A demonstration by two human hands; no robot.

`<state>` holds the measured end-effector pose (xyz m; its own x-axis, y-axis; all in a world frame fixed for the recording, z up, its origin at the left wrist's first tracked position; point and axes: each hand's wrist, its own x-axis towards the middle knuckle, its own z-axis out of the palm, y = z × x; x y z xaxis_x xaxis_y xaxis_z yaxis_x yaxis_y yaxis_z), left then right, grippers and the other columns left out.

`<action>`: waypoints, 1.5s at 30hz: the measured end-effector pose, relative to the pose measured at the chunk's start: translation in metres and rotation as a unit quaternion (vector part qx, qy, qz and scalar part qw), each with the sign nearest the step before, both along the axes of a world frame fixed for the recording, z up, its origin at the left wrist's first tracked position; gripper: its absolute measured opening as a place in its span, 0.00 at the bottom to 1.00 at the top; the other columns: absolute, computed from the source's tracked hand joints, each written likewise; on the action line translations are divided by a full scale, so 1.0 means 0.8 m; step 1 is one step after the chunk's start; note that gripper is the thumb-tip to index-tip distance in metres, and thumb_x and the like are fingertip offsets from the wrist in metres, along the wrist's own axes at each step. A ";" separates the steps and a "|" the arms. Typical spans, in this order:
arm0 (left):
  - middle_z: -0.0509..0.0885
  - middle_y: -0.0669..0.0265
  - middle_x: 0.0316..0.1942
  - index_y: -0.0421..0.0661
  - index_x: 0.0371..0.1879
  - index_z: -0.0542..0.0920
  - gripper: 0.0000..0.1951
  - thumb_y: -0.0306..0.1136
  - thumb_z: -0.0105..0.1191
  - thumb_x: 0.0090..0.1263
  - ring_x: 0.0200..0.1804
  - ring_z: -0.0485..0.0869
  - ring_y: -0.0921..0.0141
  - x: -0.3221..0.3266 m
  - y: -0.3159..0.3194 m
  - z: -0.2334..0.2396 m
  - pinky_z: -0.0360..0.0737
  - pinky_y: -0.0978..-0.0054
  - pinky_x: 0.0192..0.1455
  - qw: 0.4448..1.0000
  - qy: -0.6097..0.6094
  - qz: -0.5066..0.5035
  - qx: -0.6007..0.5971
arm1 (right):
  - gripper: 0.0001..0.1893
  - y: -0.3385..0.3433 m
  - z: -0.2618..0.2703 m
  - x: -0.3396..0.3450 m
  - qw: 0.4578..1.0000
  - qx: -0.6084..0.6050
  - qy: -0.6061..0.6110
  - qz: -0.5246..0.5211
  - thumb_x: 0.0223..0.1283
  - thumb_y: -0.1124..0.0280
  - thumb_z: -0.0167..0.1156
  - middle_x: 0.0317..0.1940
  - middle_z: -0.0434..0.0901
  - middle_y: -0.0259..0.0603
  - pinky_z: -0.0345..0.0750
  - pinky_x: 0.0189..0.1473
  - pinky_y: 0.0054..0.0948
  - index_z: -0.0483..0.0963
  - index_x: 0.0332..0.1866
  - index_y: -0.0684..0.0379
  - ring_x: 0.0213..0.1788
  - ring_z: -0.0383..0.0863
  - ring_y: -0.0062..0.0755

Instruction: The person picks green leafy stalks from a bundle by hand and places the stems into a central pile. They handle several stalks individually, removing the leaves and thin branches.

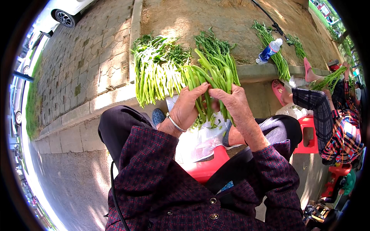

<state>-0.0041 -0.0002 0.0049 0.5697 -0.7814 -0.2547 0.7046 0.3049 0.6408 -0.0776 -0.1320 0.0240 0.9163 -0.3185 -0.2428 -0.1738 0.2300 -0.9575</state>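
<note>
Both hands are raised over my lap, close together, thumbs nearly touching. My left hand [186, 106], with a silver bangle at its wrist, grips part of a bunch of green vegetable stems [199, 75]. More of these stems are held by my right hand [234, 105], their lower ends hanging below the fingers. Beyond the hands lies a wide pile of long-stemmed leafy greens [159, 69], leaves pointing away from me. To its right is a second bundle of greens [215, 47], partly hidden by the held stems. Under the hands, a white plastic sheet or bag [199, 141] carries green scraps.
A red plastic stool [208, 167] shows between my legs. A stone curb [257, 72] runs ahead. At right are a bottle [270, 51], more greens [279, 62], a black pole [274, 23] and a seated person [341, 124] holding greens. A white car [70, 10] stands far left.
</note>
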 end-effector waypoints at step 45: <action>0.79 0.65 0.29 0.38 0.44 0.77 0.16 0.40 0.44 0.73 0.27 0.78 0.73 0.019 0.016 -0.002 0.76 0.75 0.31 0.994 0.005 0.052 0.096 | 0.09 -0.045 0.013 0.006 0.994 0.098 -0.016 -0.048 0.58 0.66 0.55 0.22 0.77 0.34 0.73 0.26 0.22 0.74 0.36 0.62 0.22 0.75 0.22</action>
<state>0.0115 0.0130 0.0035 0.6413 -0.6547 -0.4001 0.6826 0.2487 0.6871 -0.0726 -0.1680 0.0340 0.8917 -0.3552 -0.2805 -0.1124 0.4265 -0.8975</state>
